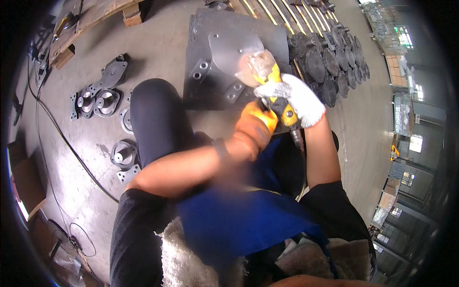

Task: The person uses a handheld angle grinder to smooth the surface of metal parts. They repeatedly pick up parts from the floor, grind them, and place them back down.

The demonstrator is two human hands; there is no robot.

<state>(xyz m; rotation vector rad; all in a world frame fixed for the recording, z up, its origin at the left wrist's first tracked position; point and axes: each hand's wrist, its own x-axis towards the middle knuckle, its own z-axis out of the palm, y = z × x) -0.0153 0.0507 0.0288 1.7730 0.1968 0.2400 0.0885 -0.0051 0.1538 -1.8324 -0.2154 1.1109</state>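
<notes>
The yellow power tool (287, 114) stands over the lower right part of a dark metal slab (202, 39), near its right edge. Its long axis slants: the blurred working head (262, 63) points up and a little left, toward the slab's middle, while the tail end points down and right, off the slab's near edge and toward the person's lap. The head lies beyond both hands, forward and slightly left of them; whether its disc touches the rounded plate (231, 51) or sits just above it is hard to tell through the blur.

The right hand (297, 98), in a white glove, grips the tool's body from the right and is the nearer one to the head. The left hand (258, 125), in an orange glove, is closed on the tool from the left and lower down, nearer the tail, with its forearm crossing from the left.

The rounded plate lies flat on the slab, right of its middle, partly covered by the head. One two-holed bracket (201, 70) lies between that plate and the slab's left edge; another bracket (234, 91) lies toward the near edge, left of the hands.

Beyond the slab's right edge stand rows of dark rounded parts (331, 61). On the floor past its left edge lie flanged castings (106, 102), left of the person's knee.
</notes>
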